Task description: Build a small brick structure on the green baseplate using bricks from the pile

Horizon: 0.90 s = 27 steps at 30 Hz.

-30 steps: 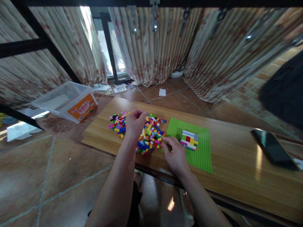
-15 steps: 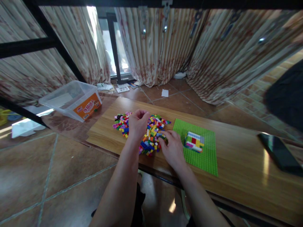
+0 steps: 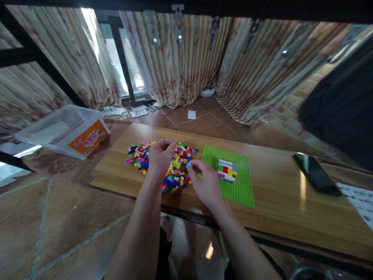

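A loose pile of small coloured toy bricks lies on the wooden table. Over the pile is my left hand, its fingertips pinched together; whatever they hold, if anything, is hidden. My right hand hovers at the pile's right side and pinches a light blue brick between thumb and fingers. Just right of that hand lies a green studded baseplate. On it stands a low block of joined bricks, white, red, yellow, grey and pink on top.
A clear plastic tub with an orange label stands beyond the table's left end. Toward the right of the table lies a black phone, with a white patterned sheet beyond it. Papers lie on the tiled floor near the curtains.
The view has swung to the right, so everything sits further left. A light blue brick now shows in my right fingertips, at the pile's edge. My left hand stays pinched over the pile.
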Each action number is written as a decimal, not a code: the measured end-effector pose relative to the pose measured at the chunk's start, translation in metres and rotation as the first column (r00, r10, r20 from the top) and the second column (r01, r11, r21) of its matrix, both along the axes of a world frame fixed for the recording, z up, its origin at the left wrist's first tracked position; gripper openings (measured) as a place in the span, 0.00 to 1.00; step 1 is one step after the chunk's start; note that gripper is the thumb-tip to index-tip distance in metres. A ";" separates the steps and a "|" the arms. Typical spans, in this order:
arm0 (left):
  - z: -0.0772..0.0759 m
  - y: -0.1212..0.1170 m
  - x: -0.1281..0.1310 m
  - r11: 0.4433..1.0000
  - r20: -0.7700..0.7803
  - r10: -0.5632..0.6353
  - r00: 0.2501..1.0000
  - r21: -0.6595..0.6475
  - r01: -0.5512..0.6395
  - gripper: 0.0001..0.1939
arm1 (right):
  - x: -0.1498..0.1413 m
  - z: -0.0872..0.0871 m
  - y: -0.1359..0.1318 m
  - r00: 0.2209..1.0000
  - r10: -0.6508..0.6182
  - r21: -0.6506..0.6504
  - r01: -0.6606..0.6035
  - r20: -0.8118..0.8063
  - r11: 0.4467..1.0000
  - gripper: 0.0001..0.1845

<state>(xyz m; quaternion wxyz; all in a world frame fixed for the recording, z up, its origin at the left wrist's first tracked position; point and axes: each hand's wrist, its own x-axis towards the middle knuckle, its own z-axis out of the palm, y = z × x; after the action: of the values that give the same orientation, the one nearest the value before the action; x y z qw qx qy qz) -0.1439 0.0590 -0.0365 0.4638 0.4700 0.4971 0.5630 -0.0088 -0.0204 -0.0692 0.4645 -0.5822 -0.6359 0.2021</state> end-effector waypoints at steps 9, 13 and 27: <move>-0.013 -0.016 0.053 0.963 -0.362 -0.232 0.903 0.044 0.265 0.06 | 0.112 0.002 -0.037 0.886 -0.353 -0.124 0.331 -0.299 0.935 0.15; -0.016 -0.029 0.080 0.928 -0.511 -0.320 0.798 0.002 0.373 0.06 | 0.143 -0.010 -0.045 0.895 -0.398 -0.253 0.344 -0.204 0.904 0.15; -0.022 -0.039 0.105 0.887 -0.705 -0.396 0.588 -0.128 0.444 0.08 | 0.137 -0.012 -0.038 0.951 -0.307 -0.244 0.289 -0.037 0.926 0.14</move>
<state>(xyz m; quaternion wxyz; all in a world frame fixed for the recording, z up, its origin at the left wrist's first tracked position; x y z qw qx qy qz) -0.0385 0.0195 -0.0586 0.3386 0.7682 0.4944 0.2253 0.1282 -0.0582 -0.0816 0.4407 -0.7152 -0.4938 0.2246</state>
